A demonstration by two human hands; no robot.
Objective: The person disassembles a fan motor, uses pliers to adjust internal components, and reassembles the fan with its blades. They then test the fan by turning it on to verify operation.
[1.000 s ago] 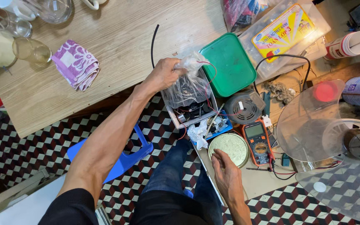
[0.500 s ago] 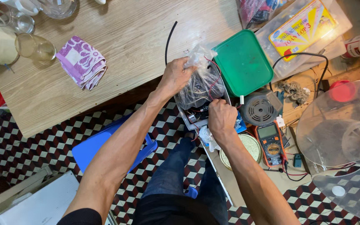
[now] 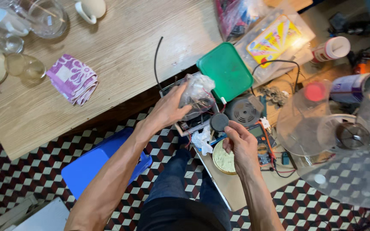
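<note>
— Half a second ago both hands were on the bag; what changed?
— Now the right hand (image 3: 241,143) has come away with a small black round disc (image 3: 219,122), pinched at its lower edge between thumb and fingertips, just beside the clear plastic bag (image 3: 197,96).
— And the left hand (image 3: 171,108)?
— Still closed around the bag's side, holding it over a small open box (image 3: 192,124) of parts.
— Around them?
— A green lid (image 3: 224,71) just past the bag, a multimeter (image 3: 263,143) right of the right hand, a purple cloth (image 3: 72,79) well apart on the wooden table (image 3: 120,51).
</note>
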